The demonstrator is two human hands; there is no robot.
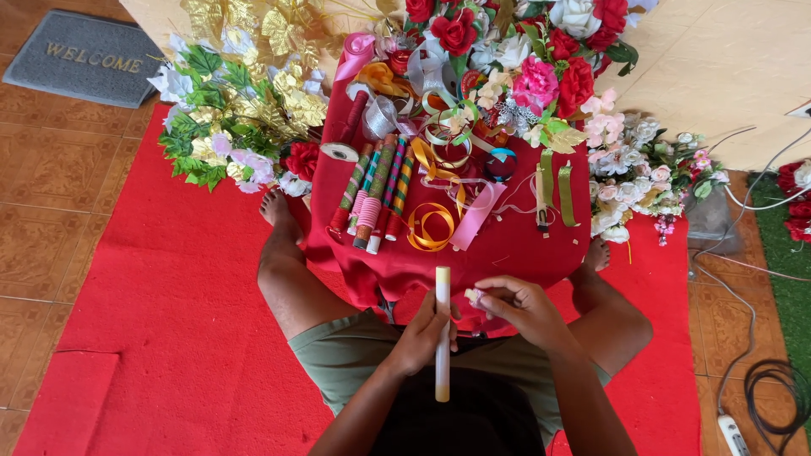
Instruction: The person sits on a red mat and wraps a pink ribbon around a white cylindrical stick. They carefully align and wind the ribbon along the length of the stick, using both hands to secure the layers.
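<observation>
Your left hand [420, 336] grips the bare cream-coloured upright stick [442, 333], unwrapped so far, while your right hand [517, 308] pinches a small pale tape roll [475, 295] beside it.

Low red-draped table [507, 253] carries ribbon spools [372, 190] and loose ribbons [431, 224]. Artificial flowers [236, 118] heaped around it. Grey doormat [84, 57] at upper left; cables [773, 380] at right.

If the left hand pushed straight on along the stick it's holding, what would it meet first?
The left hand holds the pale stick pointing up the picture. Going on, it would probably first meet the red-draped table, then the orange ribbon coil; depth is unclear.
</observation>
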